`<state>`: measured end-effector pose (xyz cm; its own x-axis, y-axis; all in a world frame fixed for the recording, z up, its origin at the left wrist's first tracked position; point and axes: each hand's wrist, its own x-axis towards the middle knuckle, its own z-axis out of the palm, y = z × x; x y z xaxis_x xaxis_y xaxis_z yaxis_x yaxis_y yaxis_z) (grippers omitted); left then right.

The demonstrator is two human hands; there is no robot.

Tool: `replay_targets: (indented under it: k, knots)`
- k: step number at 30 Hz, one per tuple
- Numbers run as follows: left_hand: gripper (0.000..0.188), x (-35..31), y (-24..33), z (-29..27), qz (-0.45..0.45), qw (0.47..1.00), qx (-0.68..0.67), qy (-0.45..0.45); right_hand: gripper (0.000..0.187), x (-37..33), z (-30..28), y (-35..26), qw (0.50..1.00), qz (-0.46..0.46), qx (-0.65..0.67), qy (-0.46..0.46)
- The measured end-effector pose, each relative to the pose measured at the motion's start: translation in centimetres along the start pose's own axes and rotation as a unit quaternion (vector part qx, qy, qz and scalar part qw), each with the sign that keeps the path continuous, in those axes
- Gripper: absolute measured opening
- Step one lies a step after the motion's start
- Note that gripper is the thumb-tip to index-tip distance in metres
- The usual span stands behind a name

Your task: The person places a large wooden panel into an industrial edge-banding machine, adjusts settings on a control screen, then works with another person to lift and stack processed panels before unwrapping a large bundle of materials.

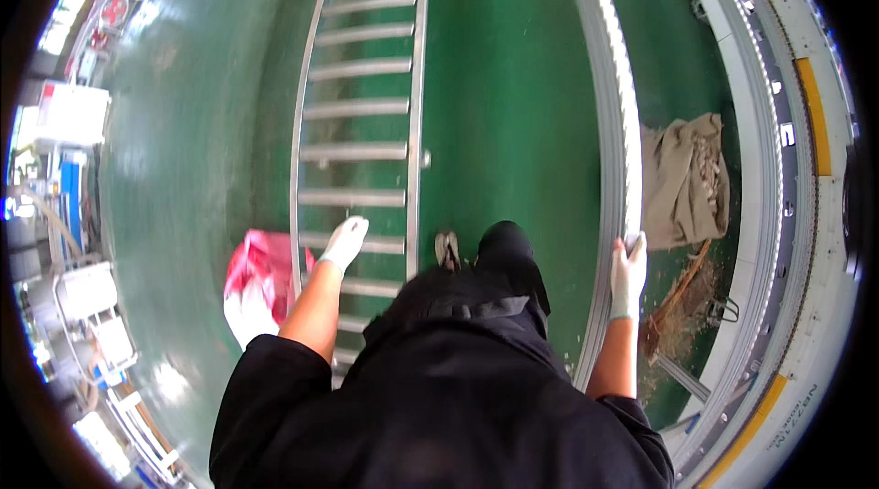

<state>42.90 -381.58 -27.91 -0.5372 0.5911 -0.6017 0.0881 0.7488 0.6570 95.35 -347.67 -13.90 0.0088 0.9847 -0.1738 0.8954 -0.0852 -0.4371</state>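
Observation:
My left hand (346,244), in a pale glove, hangs over the left side of a metal roller track (355,152). Its fingers look loosely curled, with nothing visible in them. On the other side, my gloved right hand (628,277) lies along a long grey rail (612,132) topped by a pale chain-like strip (624,86). Thumb and fingers point forward, a little apart, at the strip; a bare thumb tip shows. The underside of this hand is hidden.
A pink and white sack (258,274) lies left of the roller track. Beige cloth (682,182) and a heap of straw-like debris (682,310) sit right of the rail. Farther right runs a long white machine (829,306) with yellow patches. My shoe (447,249) stands on green floor.

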Motion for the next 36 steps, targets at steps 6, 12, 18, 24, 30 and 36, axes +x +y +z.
replay_targets:
  k: [6, 12, 18, 24, 30, 36]
  knots:
    - [0.045, 23.8, 37.0, -8.9, 0.251, 0.966, -0.047, 0.049, 0.073, 16.2, 2.0, -14.4, 1.0, 0.008, -0.024, -0.007]
    - [0.041, 41.1, 28.7, -8.9, 0.084, 0.992, -0.059, 0.068, 0.077, 40.7, 7.3, -33.7, 0.991, -0.12, 0.034, -0.042]
    - [0.029, 41.7, 26.8, -8.1, -0.087, 0.938, 0.256, -0.217, 0.089, 65.3, 10.0, -52.4, 0.956, -0.276, -0.097, 0.016]
    - [0.03, 53.9, 38.0, -11.1, -0.187, 0.948, 0.148, -0.212, 0.089, 85.0, 13.9, -69.3, 0.964, -0.256, -0.065, 0.025]
    - [0.045, 90.9, 57.3, -25.5, 0.063, 0.968, 0.244, 0.005, 0.087, 101.7, 18.3, -83.4, 0.968, -0.249, 0.001, -0.008]
    - [0.049, 113.4, 105.0, -38.7, 0.182, 0.977, -0.009, 0.111, 0.088, 118.8, 20.1, -94.9, 0.972, -0.228, -0.011, 0.047]
